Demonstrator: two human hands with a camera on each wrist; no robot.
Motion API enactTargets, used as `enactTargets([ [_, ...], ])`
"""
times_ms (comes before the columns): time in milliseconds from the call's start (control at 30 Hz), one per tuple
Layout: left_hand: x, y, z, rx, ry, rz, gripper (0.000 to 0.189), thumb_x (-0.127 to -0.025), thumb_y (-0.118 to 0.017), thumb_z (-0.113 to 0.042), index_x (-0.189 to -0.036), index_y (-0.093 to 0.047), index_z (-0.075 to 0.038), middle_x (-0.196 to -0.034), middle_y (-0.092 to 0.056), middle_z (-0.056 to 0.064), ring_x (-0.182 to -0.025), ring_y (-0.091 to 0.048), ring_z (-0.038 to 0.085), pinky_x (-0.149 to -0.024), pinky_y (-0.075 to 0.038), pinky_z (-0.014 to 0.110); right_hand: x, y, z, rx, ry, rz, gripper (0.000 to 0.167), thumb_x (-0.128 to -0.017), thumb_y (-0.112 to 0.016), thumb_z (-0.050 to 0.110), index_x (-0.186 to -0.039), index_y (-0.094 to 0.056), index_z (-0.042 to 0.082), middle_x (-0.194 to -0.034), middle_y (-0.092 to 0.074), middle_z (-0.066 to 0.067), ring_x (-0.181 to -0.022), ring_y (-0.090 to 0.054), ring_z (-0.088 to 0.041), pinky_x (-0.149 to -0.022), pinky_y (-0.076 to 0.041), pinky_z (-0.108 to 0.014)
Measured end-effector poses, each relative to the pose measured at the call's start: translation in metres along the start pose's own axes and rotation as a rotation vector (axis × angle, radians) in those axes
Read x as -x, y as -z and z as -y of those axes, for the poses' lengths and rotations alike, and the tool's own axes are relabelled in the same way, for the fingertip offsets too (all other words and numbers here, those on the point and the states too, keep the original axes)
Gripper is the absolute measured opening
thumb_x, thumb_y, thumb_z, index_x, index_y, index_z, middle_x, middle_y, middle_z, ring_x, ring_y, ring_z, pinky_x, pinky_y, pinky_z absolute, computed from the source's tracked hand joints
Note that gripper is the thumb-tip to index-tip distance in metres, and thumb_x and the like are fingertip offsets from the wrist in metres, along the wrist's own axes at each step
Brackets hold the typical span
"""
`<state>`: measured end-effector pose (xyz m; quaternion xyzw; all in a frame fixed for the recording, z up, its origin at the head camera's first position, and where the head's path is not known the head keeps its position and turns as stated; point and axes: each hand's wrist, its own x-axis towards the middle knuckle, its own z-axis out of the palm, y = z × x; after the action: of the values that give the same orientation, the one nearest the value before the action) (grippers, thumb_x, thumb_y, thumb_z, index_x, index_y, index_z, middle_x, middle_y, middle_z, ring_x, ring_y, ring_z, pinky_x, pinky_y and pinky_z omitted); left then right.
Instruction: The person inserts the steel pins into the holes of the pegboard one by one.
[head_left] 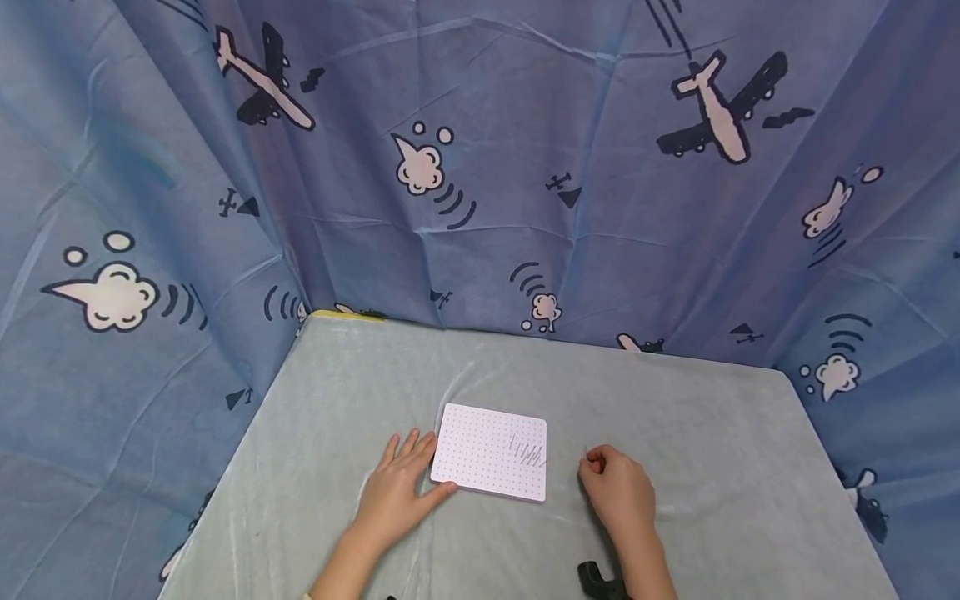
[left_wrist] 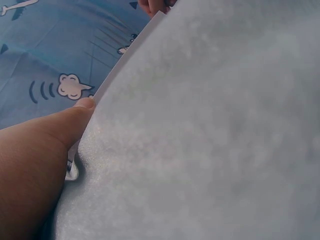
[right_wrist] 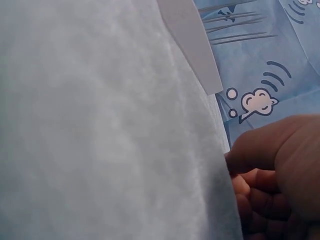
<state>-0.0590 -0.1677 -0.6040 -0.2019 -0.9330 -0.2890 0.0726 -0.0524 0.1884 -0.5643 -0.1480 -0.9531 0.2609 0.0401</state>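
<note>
A white pegboard (head_left: 487, 454) with rows of small holes lies on the cloth-covered table. Several thin metal pins (head_left: 527, 451) stand up from the right part of it; the right wrist view shows these pins (right_wrist: 235, 22) above the board's edge (right_wrist: 192, 47). My left hand (head_left: 399, 492) rests with spread fingers at the board's left side, its thumb (left_wrist: 85, 103) touching the near edge. To the right of the board, my right hand (head_left: 618, 492) has curled fingers and pinches what looks like a thin pin, barely visible at the fingertips.
A pale grey-green cloth (head_left: 720, 475) covers the table. Blue curtains (head_left: 487, 167) printed with planes and clouds hang behind and at both sides. A black device (head_left: 596, 581) is by the right wrist. A yellow strip (head_left: 347, 315) shows at the back left edge.
</note>
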Motion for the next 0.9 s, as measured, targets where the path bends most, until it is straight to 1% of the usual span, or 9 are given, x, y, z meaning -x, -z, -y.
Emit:
enactTargets([
  [233,0.0002,-0.0013,0.0012,0.001,-0.004,-0.01,0.082,-0.094,-0.081,-0.059,-0.154,-0.063,-0.006,-0.156,-0.062,0.009,-0.153,-0.049,0.035,-0.134,-0.023,0.056,0.0008,0.0024,0.0004,0.044,-0.005,-0.009,0.011,-0.09,-0.071,0.015,-0.091,-0.077,0.005,-0.072,-0.066,0.0,-0.059,-0.057,-0.021,-0.049,-0.044,-0.036],
  [367,0.0003,-0.0029,0.0021,0.004,-0.015,-0.027,0.082,-0.093,-0.081,-0.059,-0.153,-0.064,-0.006,-0.155,-0.063,0.01,-0.152,-0.05,0.035,-0.133,-0.026,0.058,0.0013,0.0015,-0.0008,0.054,-0.014,-0.016,0.008,-0.087,-0.07,0.013,-0.085,-0.074,0.006,-0.069,-0.065,-0.003,-0.056,-0.057,-0.022,-0.047,-0.042,-0.036],
  [467,0.0005,-0.0036,0.0025,-0.004,-0.023,-0.038,0.082,-0.093,-0.081,-0.06,-0.152,-0.065,-0.005,-0.154,-0.064,0.01,-0.151,-0.052,0.036,-0.132,-0.028,0.059,0.0024,0.0009,-0.0019,0.039,-0.031,-0.011,0.007,-0.085,-0.07,0.013,-0.083,-0.072,0.006,-0.069,-0.065,-0.003,-0.056,-0.056,-0.022,-0.047,-0.041,-0.036],
  [600,0.0003,-0.0035,0.0029,-0.007,-0.015,-0.027,0.083,-0.094,-0.08,-0.061,-0.154,-0.063,-0.007,-0.156,-0.062,0.009,-0.152,-0.05,0.035,-0.133,-0.027,0.058,0.0037,0.0,-0.003,0.004,-0.059,-0.023,0.009,-0.084,-0.069,0.014,-0.085,-0.071,0.006,-0.07,-0.066,-0.004,-0.056,-0.056,-0.022,-0.046,-0.041,-0.036],
  [700,0.0001,-0.0025,0.0026,-0.006,-0.01,-0.02,0.083,-0.094,-0.079,-0.062,-0.155,-0.063,-0.007,-0.157,-0.062,0.009,-0.152,-0.05,0.034,-0.133,-0.026,0.057,0.0035,-0.0012,-0.0024,-0.045,-0.074,-0.059,0.01,-0.083,-0.069,0.015,-0.085,-0.071,0.005,-0.069,-0.065,-0.003,-0.056,-0.056,-0.022,-0.048,-0.042,-0.035],
  [800,-0.0001,-0.0015,0.0022,-0.003,-0.003,-0.009,0.084,-0.094,-0.078,-0.063,-0.155,-0.062,-0.008,-0.157,-0.061,0.008,-0.153,-0.048,0.033,-0.134,-0.024,0.056,0.0023,-0.0022,-0.0005,-0.109,-0.075,-0.092,0.009,-0.083,-0.069,0.015,-0.085,-0.071,0.006,-0.069,-0.064,-0.003,-0.057,-0.056,-0.021,-0.051,-0.043,-0.034],
  [900,-0.0007,-0.0013,0.0024,0.005,0.006,0.001,0.084,-0.095,-0.077,-0.064,-0.157,-0.061,-0.009,-0.158,-0.06,0.007,-0.154,-0.047,0.033,-0.135,-0.023,0.055,0.0018,-0.0028,0.0016,-0.196,-0.065,-0.099,0.007,-0.084,-0.07,0.013,-0.087,-0.071,0.006,-0.071,-0.064,-0.003,-0.06,-0.056,-0.019,-0.055,-0.044,-0.03],
])
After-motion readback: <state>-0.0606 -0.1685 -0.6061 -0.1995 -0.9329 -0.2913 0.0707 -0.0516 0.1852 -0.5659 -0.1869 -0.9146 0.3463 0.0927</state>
